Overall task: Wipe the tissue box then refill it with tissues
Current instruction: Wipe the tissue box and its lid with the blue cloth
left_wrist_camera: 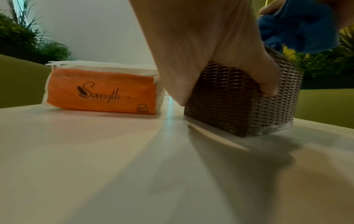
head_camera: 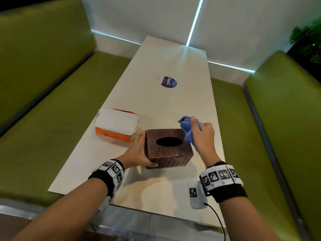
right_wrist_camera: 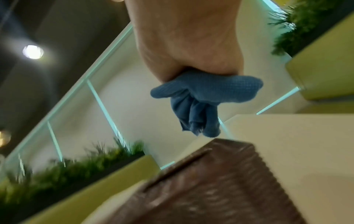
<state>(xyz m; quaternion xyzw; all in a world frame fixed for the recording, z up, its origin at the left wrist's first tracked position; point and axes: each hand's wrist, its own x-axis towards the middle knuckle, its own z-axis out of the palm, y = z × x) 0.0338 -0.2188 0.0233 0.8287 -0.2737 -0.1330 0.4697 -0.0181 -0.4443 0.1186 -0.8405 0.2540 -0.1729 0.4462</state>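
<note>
A brown woven tissue box (head_camera: 169, 151) (left_wrist_camera: 239, 103) (right_wrist_camera: 220, 186) with a dark oval slot on top stands on the white table (head_camera: 156, 101). My left hand (head_camera: 139, 150) (left_wrist_camera: 206, 50) grips its left side, thumb curled round the near corner. My right hand (head_camera: 202, 134) (right_wrist_camera: 189, 37) holds a bunched blue cloth (head_camera: 187, 132) (left_wrist_camera: 298, 28) (right_wrist_camera: 203, 100) at the box's far right top edge. An orange pack of white tissues (head_camera: 117, 126) (left_wrist_camera: 103, 89), open on top, lies just left of the box.
A round purple sticker (head_camera: 168, 82) is on the table farther back. Green bench seats (head_camera: 52, 129) run along both sides. A white tagged device (head_camera: 197, 195) with a black cable hangs under my right wrist. Plants (head_camera: 307, 37) stand at the far right.
</note>
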